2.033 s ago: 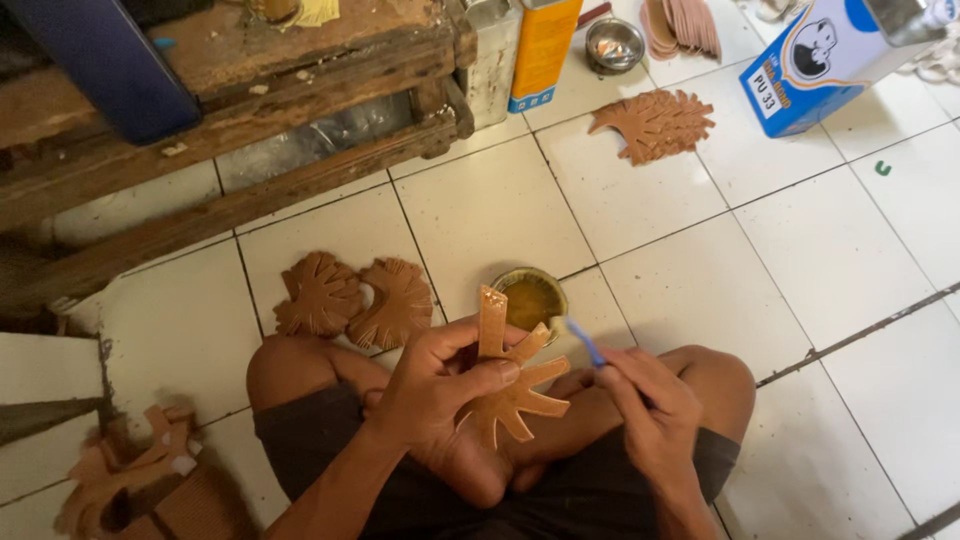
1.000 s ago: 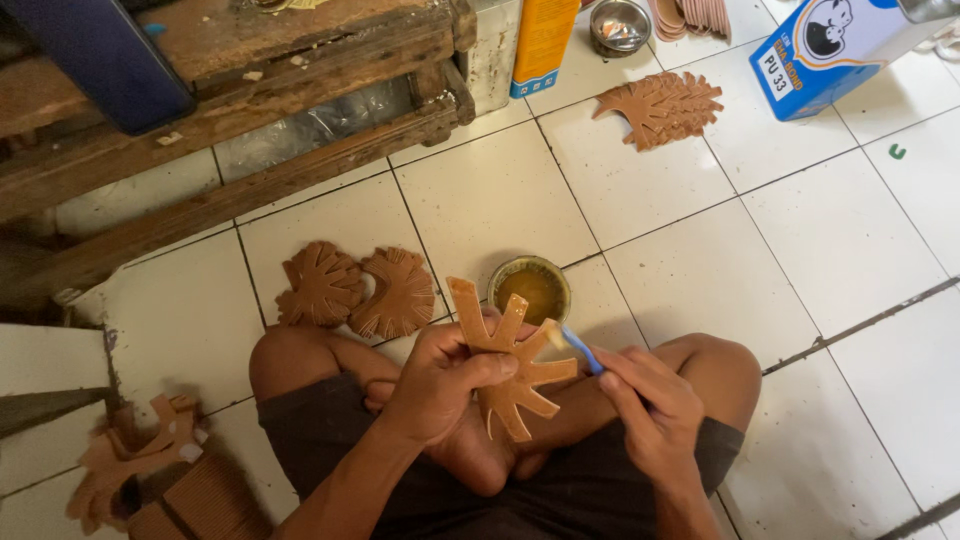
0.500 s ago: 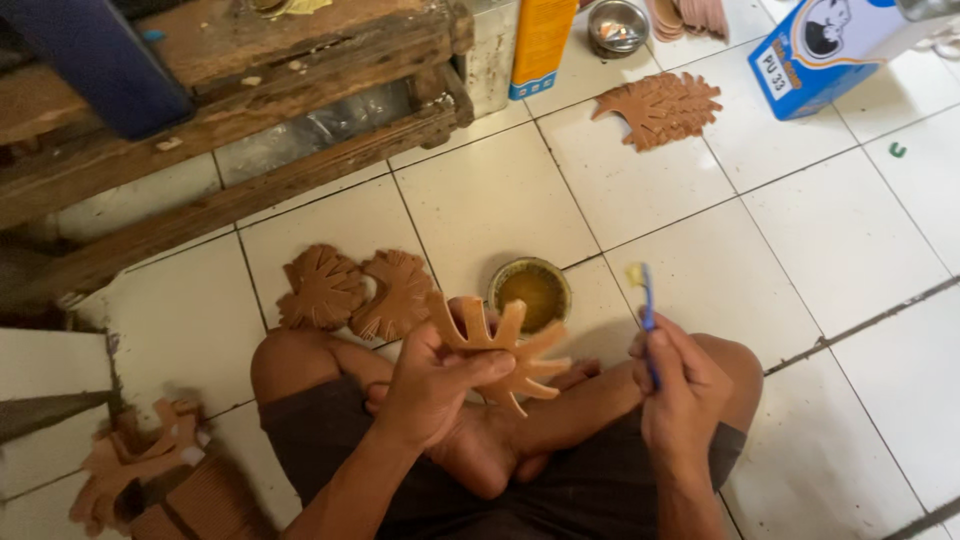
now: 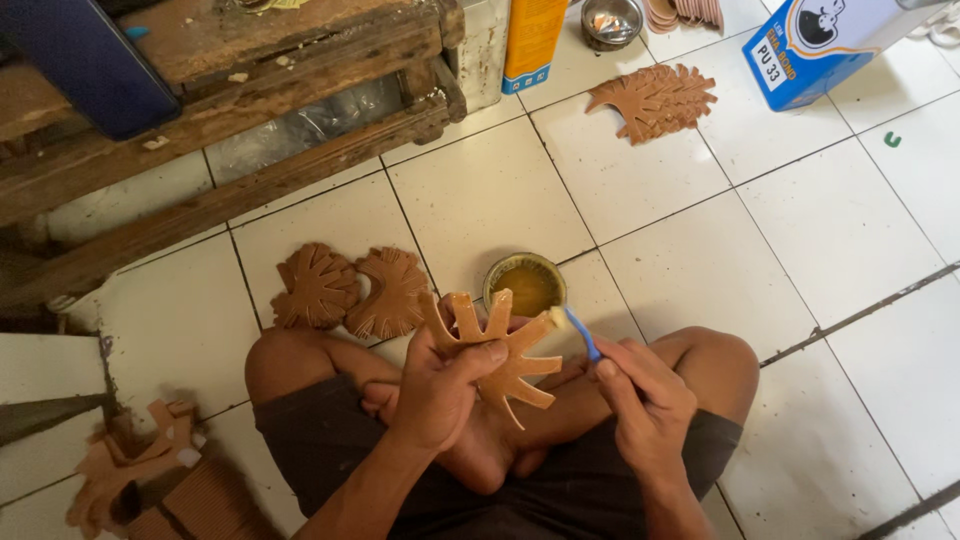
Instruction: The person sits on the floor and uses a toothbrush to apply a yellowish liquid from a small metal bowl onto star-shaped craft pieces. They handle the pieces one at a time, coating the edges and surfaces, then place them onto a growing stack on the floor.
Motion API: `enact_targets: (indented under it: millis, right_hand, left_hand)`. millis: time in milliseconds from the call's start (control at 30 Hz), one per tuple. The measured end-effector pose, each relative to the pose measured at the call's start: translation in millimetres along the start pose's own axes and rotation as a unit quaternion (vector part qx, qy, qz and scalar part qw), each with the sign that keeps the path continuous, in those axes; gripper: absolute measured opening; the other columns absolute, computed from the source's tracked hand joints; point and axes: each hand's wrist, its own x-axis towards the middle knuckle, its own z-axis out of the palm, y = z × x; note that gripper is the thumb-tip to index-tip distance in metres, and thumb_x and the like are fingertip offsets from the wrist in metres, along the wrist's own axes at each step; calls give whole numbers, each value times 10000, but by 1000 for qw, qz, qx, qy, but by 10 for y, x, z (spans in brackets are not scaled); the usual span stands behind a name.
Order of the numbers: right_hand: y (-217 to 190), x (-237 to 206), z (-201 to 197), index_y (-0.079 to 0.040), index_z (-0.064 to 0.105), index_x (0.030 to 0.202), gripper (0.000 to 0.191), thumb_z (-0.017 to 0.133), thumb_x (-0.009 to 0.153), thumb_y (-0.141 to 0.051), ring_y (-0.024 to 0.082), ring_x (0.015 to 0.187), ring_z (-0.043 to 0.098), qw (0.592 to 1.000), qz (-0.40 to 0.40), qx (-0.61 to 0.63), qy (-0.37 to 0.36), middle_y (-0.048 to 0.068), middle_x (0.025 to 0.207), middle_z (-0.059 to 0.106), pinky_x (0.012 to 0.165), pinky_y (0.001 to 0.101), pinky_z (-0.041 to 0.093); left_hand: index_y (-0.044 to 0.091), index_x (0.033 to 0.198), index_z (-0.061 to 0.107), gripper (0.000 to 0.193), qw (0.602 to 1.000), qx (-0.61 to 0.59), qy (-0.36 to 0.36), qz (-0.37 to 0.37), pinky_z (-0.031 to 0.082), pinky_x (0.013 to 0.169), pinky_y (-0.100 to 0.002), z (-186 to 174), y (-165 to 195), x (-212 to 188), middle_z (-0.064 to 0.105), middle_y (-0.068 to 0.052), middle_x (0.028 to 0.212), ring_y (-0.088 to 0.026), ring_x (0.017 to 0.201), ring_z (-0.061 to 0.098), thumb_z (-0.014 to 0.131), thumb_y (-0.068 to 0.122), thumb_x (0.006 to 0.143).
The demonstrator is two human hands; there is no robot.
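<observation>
Brush (image 4: 578,330) lowered again onto left hand's (image 4: 440,385) leather cutout (image 4: 500,350).

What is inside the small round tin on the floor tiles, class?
The round tin holds a yellowish-brown liquid, probably glue. Its near edge is partly covered by the spiky brown cut-out in the left hand, so the bottom of the tin cannot be seen.
</observation>
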Motion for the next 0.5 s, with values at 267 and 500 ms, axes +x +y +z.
enact_targets:
  millis: [267,500]
  right_hand:
    - [-21,24,-70,52,734,1111,200,657,930,17,84,643,524,1000,9,-25,0,39,784,637,556,211,391]
    - [-8,216,-143,36,745,1123,203,661,943,-9,108,688,597,995,0,-93,-25,50,783,661,605,225,445]
  left_hand:
    - [-51,1198,579,323,1000,-1,1,-5,538,1000,-403,-19,14,11,715,-196,1157,-243,1082,684,621,-48,878]
    - [-32,1150,592,255,1000,21,-14,-12,539,981,-369,-143,-115,4,701,-136,1118,-207,1056,669,647,-74,905]
